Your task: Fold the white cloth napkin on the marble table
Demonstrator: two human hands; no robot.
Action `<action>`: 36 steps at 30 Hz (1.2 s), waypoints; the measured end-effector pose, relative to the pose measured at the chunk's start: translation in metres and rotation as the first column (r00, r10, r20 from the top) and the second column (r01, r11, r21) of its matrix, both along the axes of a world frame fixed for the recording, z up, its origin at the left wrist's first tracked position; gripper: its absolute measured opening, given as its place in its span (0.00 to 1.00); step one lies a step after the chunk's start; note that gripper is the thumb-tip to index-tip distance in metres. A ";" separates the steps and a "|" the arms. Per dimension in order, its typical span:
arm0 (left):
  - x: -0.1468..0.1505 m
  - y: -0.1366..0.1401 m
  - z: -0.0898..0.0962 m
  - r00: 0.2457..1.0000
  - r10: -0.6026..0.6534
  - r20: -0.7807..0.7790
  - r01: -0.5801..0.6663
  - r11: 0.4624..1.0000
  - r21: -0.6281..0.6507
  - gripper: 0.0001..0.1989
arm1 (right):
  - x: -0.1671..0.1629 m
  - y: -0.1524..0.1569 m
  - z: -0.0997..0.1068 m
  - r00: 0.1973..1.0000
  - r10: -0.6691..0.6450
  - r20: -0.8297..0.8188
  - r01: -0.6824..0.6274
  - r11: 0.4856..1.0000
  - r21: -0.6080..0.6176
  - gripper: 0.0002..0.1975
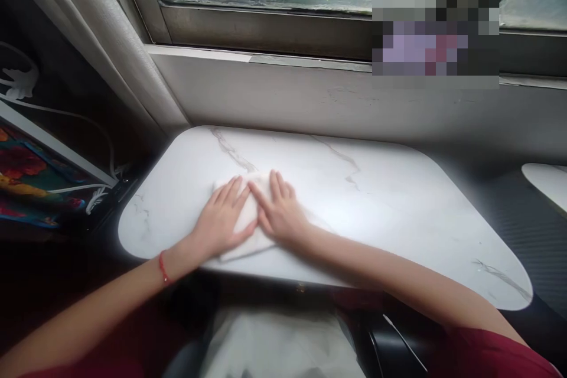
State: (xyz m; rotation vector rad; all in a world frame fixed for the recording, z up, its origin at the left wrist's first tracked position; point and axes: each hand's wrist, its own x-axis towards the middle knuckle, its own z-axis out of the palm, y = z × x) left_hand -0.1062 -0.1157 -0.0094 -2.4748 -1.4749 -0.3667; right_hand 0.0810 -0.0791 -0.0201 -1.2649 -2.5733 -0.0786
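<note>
A white cloth (250, 245) lies flat on the white marble-patterned tabletop (390, 195), left of its middle near the front edge. My left hand (222, 215) rests palm down on the cloth's left part, fingers stretched out and the thumb pointing right. Beside it, my right hand (281, 207) presses on the cloth's right part with its fingers spread. The two hands nearly touch at the fingertips and thumbs. Part of the cloth is hidden beneath them. A red string bracelet (163, 267) circles my left wrist.
Behind the table stand a pale wall (283, 97) and a framed window (266, 26). At the left hangs a curtain (101, 29), with white cables (95, 195) and a colourful patterned panel (31, 180) below. Another white tabletop (549, 186) juts in at the right.
</note>
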 end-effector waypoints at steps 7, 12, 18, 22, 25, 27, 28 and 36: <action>-0.045 0.047 0.011 0.981 0.179 -0.079 -0.190 0.969 -0.156 0.33 | -0.071 0.052 0.006 0.997 -0.012 -0.077 0.008 0.999 -0.050 0.30; -0.078 0.080 0.022 0.947 0.283 -0.152 -0.315 0.909 -0.272 0.33 | -0.119 0.084 0.001 0.988 -0.045 -0.146 0.042 0.999 -0.026 0.28; -0.116 0.124 0.018 0.953 0.282 -0.113 -0.300 0.929 -0.217 0.32 | -0.160 0.129 -0.003 0.979 -0.098 -0.179 0.091 0.995 -0.047 0.28; -0.136 0.145 0.014 0.945 0.322 -0.059 -0.328 0.930 -0.167 0.31 | -0.183 0.153 0.001 0.981 -0.080 -0.176 0.067 0.995 -0.080 0.28; -0.144 0.148 0.012 0.954 0.300 -0.030 -0.301 0.941 -0.152 0.31 | -0.188 0.157 0.003 0.983 -0.067 -0.174 0.053 0.995 -0.085 0.29; -0.143 0.143 0.010 0.949 0.314 -0.028 -0.315 0.938 -0.142 0.31 | -0.185 0.154 0.002 0.987 -0.047 -0.156 0.034 0.996 -0.083 0.29; -0.142 0.139 0.009 0.944 0.328 -0.033 -0.330 0.934 -0.139 0.31 | -0.183 0.151 0.001 0.989 -0.034 -0.147 0.021 0.996 -0.084 0.29; -0.111 0.074 0.016 0.911 0.398 -0.108 -0.410 0.903 -0.131 0.32 | -0.157 0.109 0.007 0.987 0.093 -0.134 -0.106 0.990 -0.097 0.28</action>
